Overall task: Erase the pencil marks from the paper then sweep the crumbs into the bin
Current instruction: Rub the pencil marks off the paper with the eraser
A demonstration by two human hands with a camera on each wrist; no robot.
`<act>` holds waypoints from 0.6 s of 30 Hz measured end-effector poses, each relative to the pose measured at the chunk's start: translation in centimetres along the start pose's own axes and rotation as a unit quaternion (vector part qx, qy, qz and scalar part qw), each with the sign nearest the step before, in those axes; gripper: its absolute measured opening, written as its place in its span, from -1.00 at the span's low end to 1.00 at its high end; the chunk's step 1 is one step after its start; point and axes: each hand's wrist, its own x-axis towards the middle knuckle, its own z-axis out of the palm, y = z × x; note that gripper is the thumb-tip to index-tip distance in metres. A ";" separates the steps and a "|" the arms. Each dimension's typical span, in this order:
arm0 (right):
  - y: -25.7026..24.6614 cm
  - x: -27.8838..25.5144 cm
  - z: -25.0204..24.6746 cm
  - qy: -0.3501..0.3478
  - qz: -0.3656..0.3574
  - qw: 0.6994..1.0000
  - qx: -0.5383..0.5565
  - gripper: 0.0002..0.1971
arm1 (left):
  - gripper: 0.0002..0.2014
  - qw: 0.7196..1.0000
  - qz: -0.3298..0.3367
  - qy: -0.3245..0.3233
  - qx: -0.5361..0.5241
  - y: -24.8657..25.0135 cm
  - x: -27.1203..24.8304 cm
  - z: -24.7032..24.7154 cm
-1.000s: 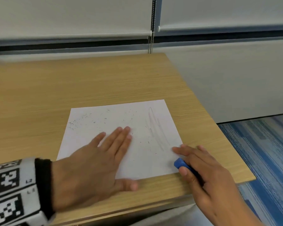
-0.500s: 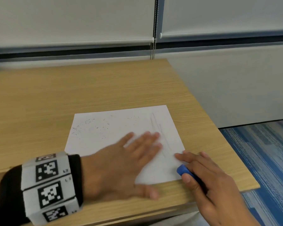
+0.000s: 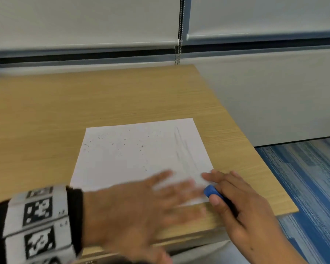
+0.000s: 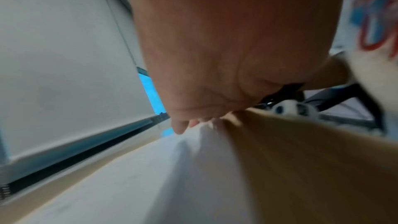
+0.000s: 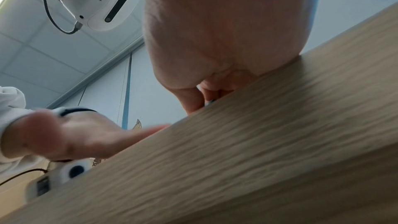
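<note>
My left hand (image 3: 141, 208), flat and open with fingers spread and blurred by motion, has slid rightward along the near edge of the white sheet of paper (image 3: 133, 155) over the last second, from the sheet's near-left part to its near-right corner, where its fingertips now almost meet my right hand (image 3: 242, 202); in the left wrist view the palm (image 4: 226, 48) hangs just over the sheet (image 4: 133, 176) and I cannot tell whether it actually touches; my right hand has hardly moved, resting at the paper's near-right corner with thumb and fingers pinching the small blue rubber eraser (image 3: 212, 191), its index finger laid on the paper's edge; I read the sweep as having begun, the left hand pushing the dark eraser crumbs (image 3: 111, 139) toward the right side; yet many specks remain scattered across the far-left part of the sheet, beyond the path swept; the grey pencil marks (image 3: 187, 149), long faint strokes down the right part of the sheet, are still plainly there, so I judge the erasing unfinished; the paper lies flat near the front right of the light wooden tabletop (image 3: 84, 103), close to its near edge; no bin shows in any view, so where the crumbs should go I cannot say; blue striped carpet (image 3: 303, 178) lies off the tabletop's right side.
</note>
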 end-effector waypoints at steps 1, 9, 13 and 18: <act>0.0 0.0 0.0 -0.001 0.000 1.000 -0.001 -0.65 | -0.21 0.999 0.032 0.011 0.006 0.5 0.0 0.6; -0.2 0.0 -0.3 -0.011 0.002 1.000 0.001 -0.67 | -0.07 0.968 -0.203 -0.100 -0.109 -3.1 -1.5 -0.7; -0.7 0.4 -0.7 -0.033 0.021 0.999 -0.017 -0.69 | -0.06 0.962 -0.214 -0.079 -0.149 -4.7 -1.0 -1.4; -3.1 2.6 -1.7 -0.068 0.027 0.990 -0.121 -0.83 | 0.05 0.966 -0.203 -0.093 -0.134 -5.6 0.4 -2.0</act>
